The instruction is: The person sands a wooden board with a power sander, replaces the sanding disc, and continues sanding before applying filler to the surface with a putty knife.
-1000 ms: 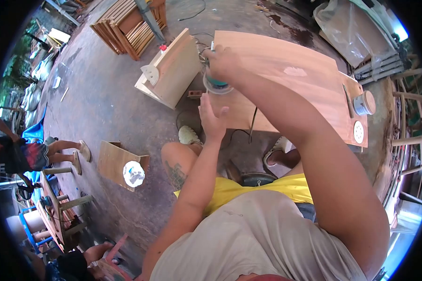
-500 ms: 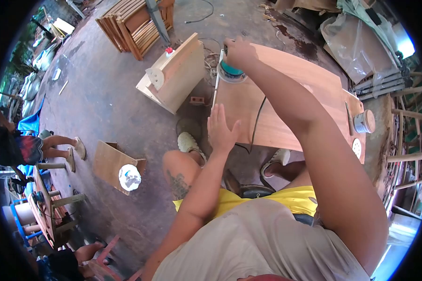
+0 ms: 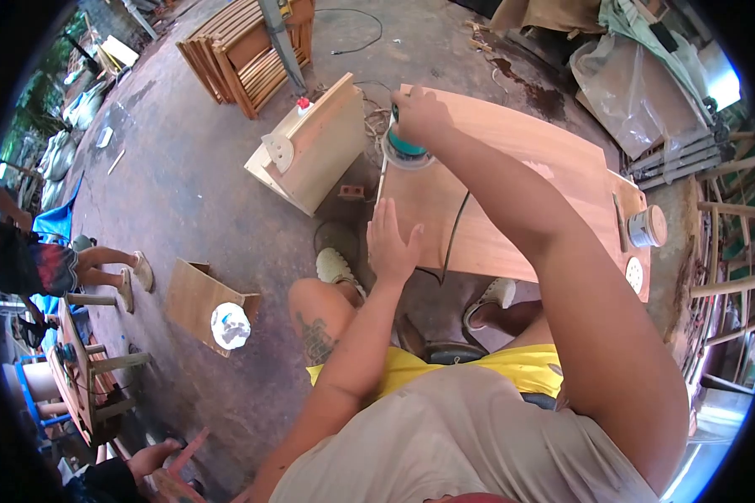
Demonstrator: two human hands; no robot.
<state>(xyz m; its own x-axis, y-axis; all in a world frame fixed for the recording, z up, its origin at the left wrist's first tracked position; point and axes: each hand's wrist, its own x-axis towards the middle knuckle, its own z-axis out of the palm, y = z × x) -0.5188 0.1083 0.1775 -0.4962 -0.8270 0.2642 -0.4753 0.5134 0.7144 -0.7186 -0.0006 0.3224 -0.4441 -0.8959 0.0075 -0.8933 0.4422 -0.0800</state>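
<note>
A teal orbital sander (image 3: 406,147) sits on the far left corner of a reddish-brown wooden panel (image 3: 495,184). My right hand (image 3: 424,116) is wrapped round the top of the sander, partly hiding it. Its dark cord (image 3: 454,235) runs back across the panel toward me. My left hand (image 3: 393,243) rests at the panel's near left edge, fingers stretched out and thumb apart, holding nothing.
A pale wooden box (image 3: 315,151) stands left of the panel. A jar (image 3: 646,227), a thin tool (image 3: 620,221) and a perforated disc (image 3: 634,274) lie at the panel's right end. Slatted wooden frames (image 3: 247,54) stand behind. Other people are at the left.
The sander and my right hand have shifted slightly left and toward me along the panel's left edge. My left hand stays near the edge, a little lower in view.
</note>
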